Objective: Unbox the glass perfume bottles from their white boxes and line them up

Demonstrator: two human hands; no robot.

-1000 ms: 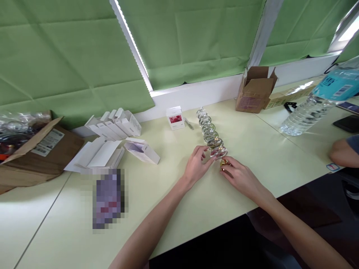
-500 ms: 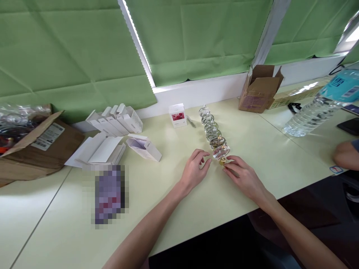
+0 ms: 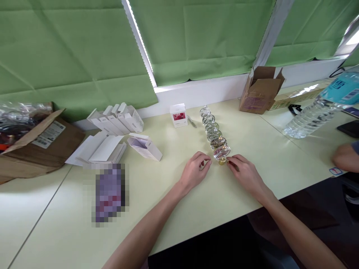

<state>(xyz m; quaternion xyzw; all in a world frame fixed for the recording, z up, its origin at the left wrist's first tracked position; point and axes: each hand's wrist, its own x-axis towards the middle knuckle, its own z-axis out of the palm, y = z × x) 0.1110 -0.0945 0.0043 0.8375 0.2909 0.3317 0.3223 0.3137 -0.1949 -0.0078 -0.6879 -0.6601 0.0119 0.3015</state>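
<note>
A row of clear, rounded glass pieces [image 3: 213,135] runs away from me along the table. At its near end sits a small gold-coloured, cap-like piece [image 3: 222,161]. My left hand [image 3: 194,172] rests just left of that end, its fingers bent and nothing visible in its loose curl. On the other side, my right hand [image 3: 245,175] has its fingertips close beside the gold piece, with a slim gap between thumb and fingers. Whether those tips touch it is too small to tell.
White boxes [image 3: 116,121] and an upright open white box [image 3: 144,146] stand at left, beside a cardboard box [image 3: 53,145]. Behind are a picture box [image 3: 178,116] and a small tube [image 3: 192,121]. Rightward are a brown carton [image 3: 259,91], a large water bottle [image 3: 316,108] and another person's arm [image 3: 344,157].
My right fingertips have drawn off the gold piece slightly, so more of it shows. My left fingertips have come closer together and nearer to it. The glass row looks unmoved.
</note>
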